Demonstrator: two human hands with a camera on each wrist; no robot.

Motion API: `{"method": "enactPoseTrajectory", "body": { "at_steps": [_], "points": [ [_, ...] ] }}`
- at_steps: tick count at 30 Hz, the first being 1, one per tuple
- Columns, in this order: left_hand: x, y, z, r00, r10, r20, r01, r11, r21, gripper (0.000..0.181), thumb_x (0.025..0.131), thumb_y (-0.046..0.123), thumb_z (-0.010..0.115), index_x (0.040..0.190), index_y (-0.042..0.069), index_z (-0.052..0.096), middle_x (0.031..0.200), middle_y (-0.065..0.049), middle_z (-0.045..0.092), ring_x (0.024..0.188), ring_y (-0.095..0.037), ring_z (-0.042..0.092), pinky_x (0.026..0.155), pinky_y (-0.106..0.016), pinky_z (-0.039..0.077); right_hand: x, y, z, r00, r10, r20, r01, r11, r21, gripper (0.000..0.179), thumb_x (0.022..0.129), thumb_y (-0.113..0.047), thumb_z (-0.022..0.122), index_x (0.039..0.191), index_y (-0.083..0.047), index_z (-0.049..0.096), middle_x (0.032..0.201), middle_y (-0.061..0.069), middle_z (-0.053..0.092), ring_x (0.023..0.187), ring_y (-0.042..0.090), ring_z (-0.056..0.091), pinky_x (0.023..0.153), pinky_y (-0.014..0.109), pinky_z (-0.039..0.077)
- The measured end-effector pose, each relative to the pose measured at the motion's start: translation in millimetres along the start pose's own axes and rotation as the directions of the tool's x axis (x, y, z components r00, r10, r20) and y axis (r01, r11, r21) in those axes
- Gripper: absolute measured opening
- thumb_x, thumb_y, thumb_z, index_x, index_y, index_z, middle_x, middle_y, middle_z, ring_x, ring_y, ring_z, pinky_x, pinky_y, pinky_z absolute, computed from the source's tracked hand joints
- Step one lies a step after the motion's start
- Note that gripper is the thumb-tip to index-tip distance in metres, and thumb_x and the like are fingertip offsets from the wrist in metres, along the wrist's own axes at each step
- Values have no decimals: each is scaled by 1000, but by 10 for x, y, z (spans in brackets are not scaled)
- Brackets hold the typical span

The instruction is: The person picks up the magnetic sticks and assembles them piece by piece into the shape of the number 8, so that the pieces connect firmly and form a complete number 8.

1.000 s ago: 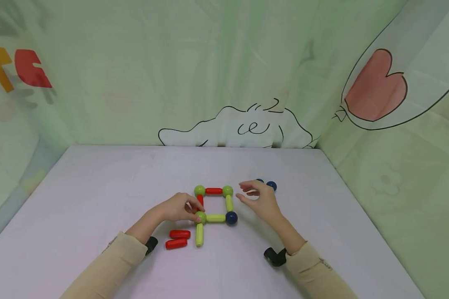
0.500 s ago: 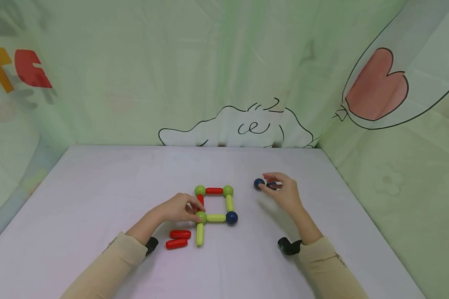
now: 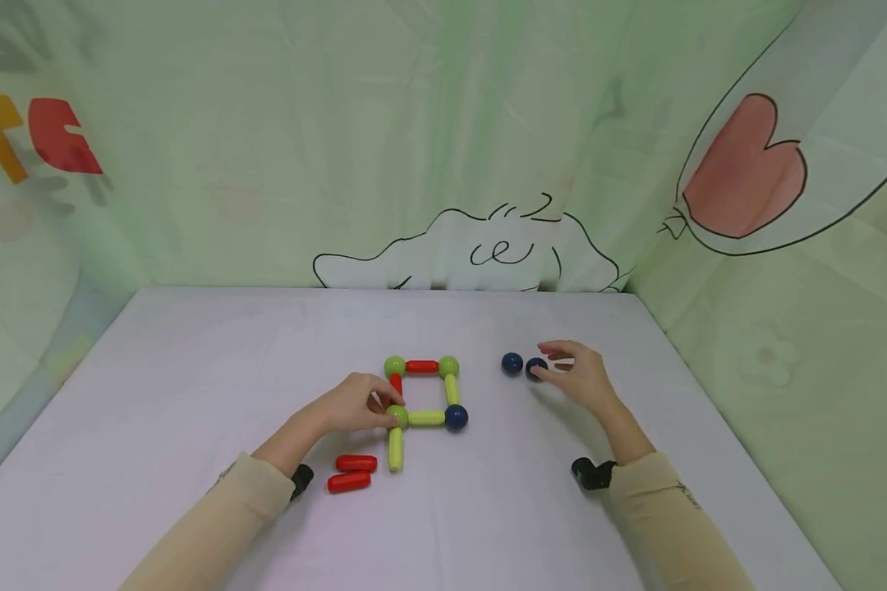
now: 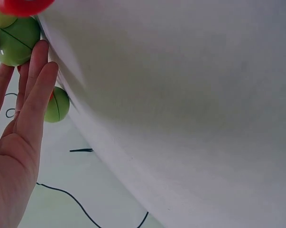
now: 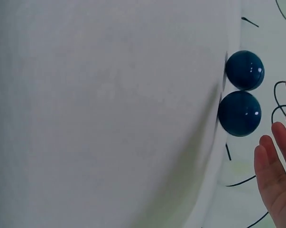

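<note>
My left hand [image 3: 356,402] pinches a green ball [image 3: 397,417] at the near left corner of a square of magnetic balls and rods. A dark blue ball [image 3: 456,418] forms its near right corner, with green balls at the far corners. One yellow rod [image 3: 395,451] sticks out toward me from the held ball. My right hand [image 3: 582,377] is beside two loose blue balls, the left one [image 3: 512,364] and the right one [image 3: 535,368]. In the right wrist view its visible fingers are straight and apart from the balls; the thumb's contact is unclear.
Two loose red rods [image 3: 355,464] lie near my left wrist, left of the yellow rod. The white table [image 3: 488,517] ends at a printed cloth backdrop [image 3: 266,164], with cloth at both sides too.
My right hand has moved right, past the left blue ball to the right one. With my left hand on it, the square has slid slightly away from me. The red rods have stayed put.
</note>
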State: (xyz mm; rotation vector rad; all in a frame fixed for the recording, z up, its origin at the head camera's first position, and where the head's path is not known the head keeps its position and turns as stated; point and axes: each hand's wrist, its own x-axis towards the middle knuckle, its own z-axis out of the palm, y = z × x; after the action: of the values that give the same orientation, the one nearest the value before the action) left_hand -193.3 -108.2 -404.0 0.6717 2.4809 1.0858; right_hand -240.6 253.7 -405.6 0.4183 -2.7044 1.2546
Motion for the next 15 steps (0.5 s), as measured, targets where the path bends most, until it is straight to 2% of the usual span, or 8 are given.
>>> {"method": "enactPoseTrajectory", "body": {
  "at_steps": [2,8,15],
  "points": [
    [21,-8,-11,1000,-7,-5,7,1000,5,22,80,15,71,102,12,68,88,3,59,78,-13,57,68,-24,49,7,8,-9,999,26,20,-26,1000,2,40,77,-8,73,112,7,59,110,23,59,101,38,54,84,44,47],
    [76,-44,-26,1000,-11,-19,11,1000,-3,23,80,16,71,103,12,68,92,3,60,80,-12,59,69,-24,50,32,87,-29,993,91,72,-88,995,-47,41,77,-15,74,111,4,61,110,21,60,100,37,57,79,43,49],
    [90,-54,-32,1000,-3,-19,3,1000,-5,24,80,17,71,103,12,68,92,2,61,80,-13,59,70,-23,50,59,133,-24,988,120,101,-112,991,-79,40,78,-17,73,110,4,62,109,21,61,96,36,60,76,43,49]
  ]
}}
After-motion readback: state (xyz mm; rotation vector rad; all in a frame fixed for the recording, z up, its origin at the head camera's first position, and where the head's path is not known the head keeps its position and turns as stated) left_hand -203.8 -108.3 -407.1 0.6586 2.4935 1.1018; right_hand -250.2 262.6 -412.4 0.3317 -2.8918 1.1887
